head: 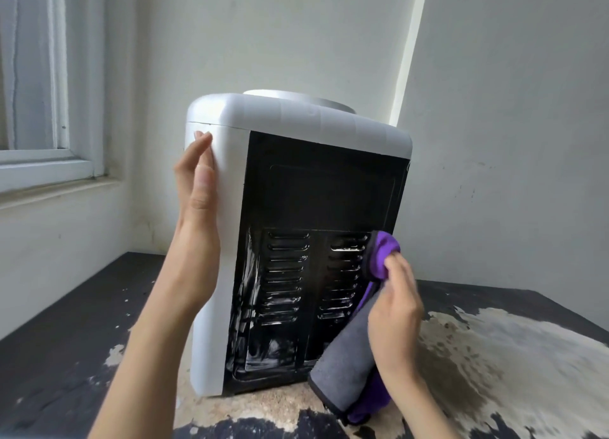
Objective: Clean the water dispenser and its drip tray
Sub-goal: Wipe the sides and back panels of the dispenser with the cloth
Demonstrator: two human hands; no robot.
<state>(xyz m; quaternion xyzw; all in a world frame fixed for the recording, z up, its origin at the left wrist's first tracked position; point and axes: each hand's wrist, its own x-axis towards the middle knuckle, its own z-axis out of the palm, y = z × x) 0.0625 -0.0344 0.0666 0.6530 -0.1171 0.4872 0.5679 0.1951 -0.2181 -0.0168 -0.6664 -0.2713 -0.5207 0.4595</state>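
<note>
Purple and grey microfibre, a folded cloth [359,366], is what we hold in our right hand [393,310], fingers curled round it, with its purple tip pressed against the upper right vent slots of the black back panel [316,208]. Our left hand [197,214] lies flat and straight-fingered on the white left side of the water dispenser [230,135], bracing it and gripping nothing.

The water dispenser stands upright on the table [66,323], directly ahead of us, its back turned toward us and its long axis vertical. The panel lies just left of the right hand, so that hand is the nearer one for wiping; we judge the next stroke runs down or leftward across the two columns of slots, which glisten with wet streaks. We cannot see the drip tray, since the front faces away.

The table is dark, its coating flaked away to pale patches near and right. Plain pale walls close in behind, with a window [39,109] at far left.
</note>
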